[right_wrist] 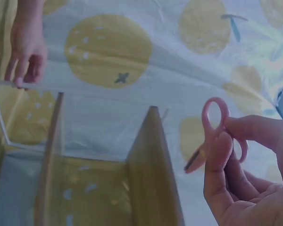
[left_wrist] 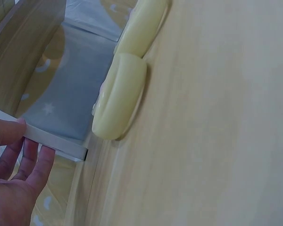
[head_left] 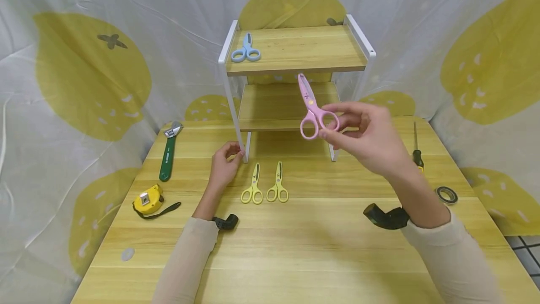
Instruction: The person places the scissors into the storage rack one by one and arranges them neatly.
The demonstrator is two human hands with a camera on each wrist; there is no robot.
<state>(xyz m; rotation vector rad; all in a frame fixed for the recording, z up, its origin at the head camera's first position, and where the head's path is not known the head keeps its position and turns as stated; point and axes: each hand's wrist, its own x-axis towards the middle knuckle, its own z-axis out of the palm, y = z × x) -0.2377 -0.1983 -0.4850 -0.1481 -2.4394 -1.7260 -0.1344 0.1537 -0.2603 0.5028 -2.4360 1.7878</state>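
Beige sleeve [head_left: 453, 257] leads up to the right grip [head_left: 371, 135], which is closed to a pinch, thumb and fingers on one handle loop of the pink scissors [head_left: 311, 103]. These extend to the left of that grip, blade tip upward, in front of the rack [head_left: 274, 107]. Left grip [head_left: 225, 165]: thumb and fingers hold a white leg [head_left: 233, 104] of the rack near its foot. Two yellow scissors [head_left: 255, 183] lie on the surface [head_left: 295, 252] just right of the left grip; blue scissors [head_left: 246, 49] rest on the top board [head_left: 303, 48], above and beyond it. For good handling, pinch firmly, since a one-loop hold may let the scissors swing; steer the tip clear of the board's front edge; brace the leg without dragging it.
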